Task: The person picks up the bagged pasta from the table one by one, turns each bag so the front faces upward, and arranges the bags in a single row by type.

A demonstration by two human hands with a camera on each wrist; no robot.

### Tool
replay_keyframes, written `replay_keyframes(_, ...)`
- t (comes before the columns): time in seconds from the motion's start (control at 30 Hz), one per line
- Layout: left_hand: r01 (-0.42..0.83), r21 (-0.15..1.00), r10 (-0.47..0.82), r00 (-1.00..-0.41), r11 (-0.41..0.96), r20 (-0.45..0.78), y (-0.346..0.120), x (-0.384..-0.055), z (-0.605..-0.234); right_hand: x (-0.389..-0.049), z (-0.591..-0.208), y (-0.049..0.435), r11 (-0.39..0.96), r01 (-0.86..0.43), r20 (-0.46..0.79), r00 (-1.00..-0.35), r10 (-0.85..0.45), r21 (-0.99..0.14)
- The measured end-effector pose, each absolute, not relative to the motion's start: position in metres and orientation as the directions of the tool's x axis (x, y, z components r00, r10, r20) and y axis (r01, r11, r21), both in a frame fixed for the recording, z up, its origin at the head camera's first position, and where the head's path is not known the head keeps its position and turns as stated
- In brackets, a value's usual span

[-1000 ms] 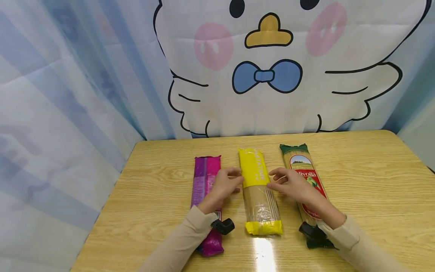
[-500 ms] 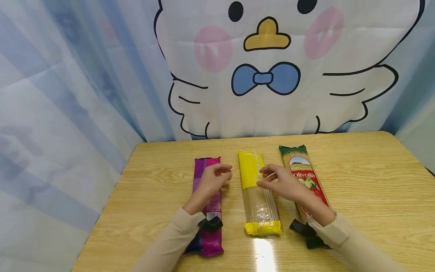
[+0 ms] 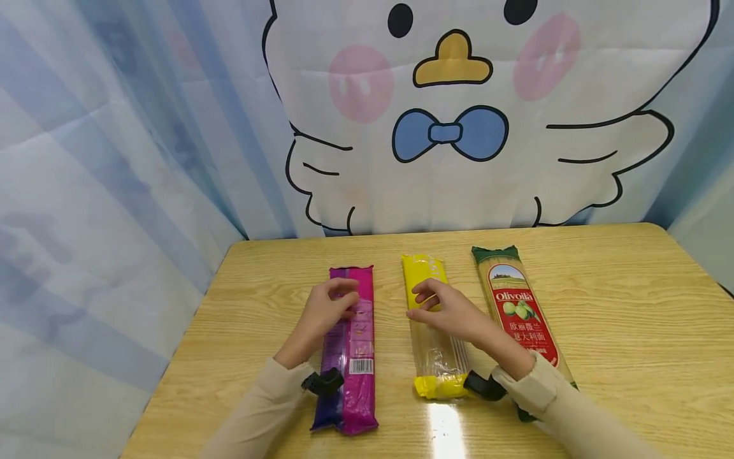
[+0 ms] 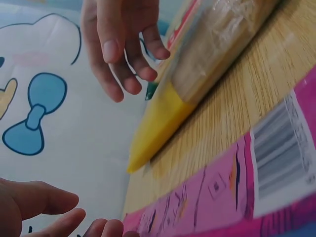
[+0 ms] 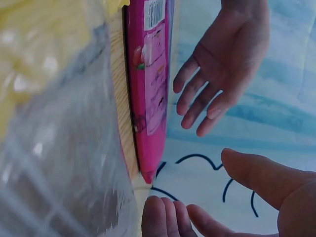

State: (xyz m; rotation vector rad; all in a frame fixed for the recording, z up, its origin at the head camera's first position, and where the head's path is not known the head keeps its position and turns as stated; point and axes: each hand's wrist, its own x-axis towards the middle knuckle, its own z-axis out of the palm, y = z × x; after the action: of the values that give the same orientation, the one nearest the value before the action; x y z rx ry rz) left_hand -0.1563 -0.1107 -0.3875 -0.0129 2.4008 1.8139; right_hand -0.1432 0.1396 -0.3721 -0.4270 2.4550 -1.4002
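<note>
Three long packets lie side by side on the table. My left hand [image 3: 323, 313] is over the pink and purple packet [image 3: 361, 341], fingers loosely bent, holding nothing. Over the yellow and clear packet [image 3: 437, 350], which shows pale strands inside, hovers my right hand [image 3: 450, 311], also holding nothing. In the left wrist view there is space between the left fingers [image 4: 54, 197] and the pink packet [image 4: 197, 197]. The right wrist view shows the right thumb and fingers apart. To the right lies a red-labelled spaghetti packet [image 3: 518, 306] with green ends, partly hidden by the right arm.
The wooden table [image 3: 631, 306] reaches back to a curtain [image 3: 436, 191] printed with a cartoon character. A black wrist camera [image 3: 323, 381] sits on the left wrist and another black camera [image 3: 484, 386] on the right.
Both hands have moved left: the left from beside the yellow packet to over the pink one, the right from the yellow packet's right edge to over it. The packets stay where they were.
</note>
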Motion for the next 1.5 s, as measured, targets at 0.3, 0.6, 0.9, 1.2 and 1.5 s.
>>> replay_keyframes(0.3, -0.106, 0.952, 0.029, -0.992, 0.289, -0.120, -0.136, -0.158, -0.392, -0.143, -0.378, 0.114, 0.472, -0.165, -0.077, -0.889, -0.452, -0.866)
replay_keyframes(0.6, -0.161, 0.930, 0.006, -0.985, 0.330, -0.173, -0.158, -0.154, -0.393, -0.140, -0.386, 0.094, 0.447, -0.118, -0.139, -0.853, -0.502, -0.887)
replay_keyframes(0.9, -0.223, 0.930, -0.003, -0.973, 0.292, -0.233, -0.165, -0.151, -0.399, -0.135, -0.392, 0.078, 0.376, 0.062, -0.257, -0.829, -0.496, -0.925)
replay_keyframes(1.2, -0.290, 0.932, 0.006, -0.954, 0.219, -0.299, -0.167, -0.145, -0.408, -0.129, -0.398, 0.070, 0.294, 0.145, -0.282, -0.817, -0.502, -0.945)
replay_keyframes(1.5, -0.261, 0.942, 0.018, -0.962, 0.212, -0.271, -0.167, -0.142, -0.412, -0.125, -0.399, 0.064, 0.325, 0.163, -0.310, -0.822, -0.478, -0.932)
